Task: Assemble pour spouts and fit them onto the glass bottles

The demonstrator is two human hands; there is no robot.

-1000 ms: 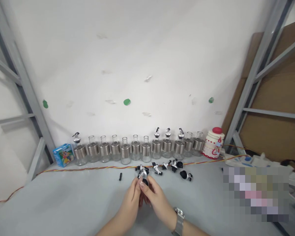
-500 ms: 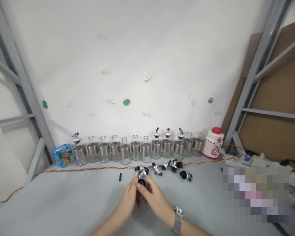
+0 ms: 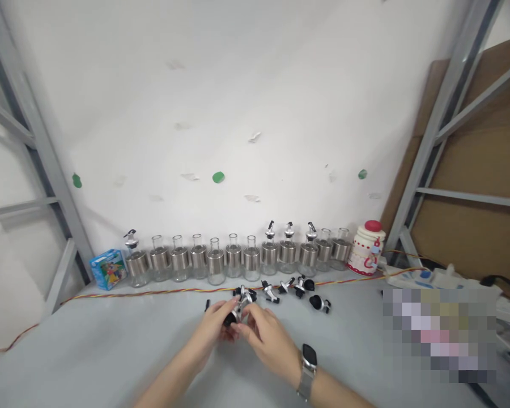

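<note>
A silver-and-black pour spout is held between my two hands, its black base partly covered by fingers. My left hand closes round it from the left. With curled thumb and forefinger, my right hand grips it from the right; its other fingers are mostly hidden. Just beyond my fingertips lie more pour spouts, partly overlapping. Another loose pour spout rests to their right, with several more farther along. A small black piece lies by my left hand.
Glass bottles with metal bands line the wall, some topped with spouts. A blue box stands at the left end, a cream-and-red jar at the right. A twisted cord crosses the table; power strips lie right.
Both hands have shifted slightly left with the pour spout, which has turned in the fingers. My right wrist has rotated so the watch face shows. The left hand now partly covers the small black piece.
</note>
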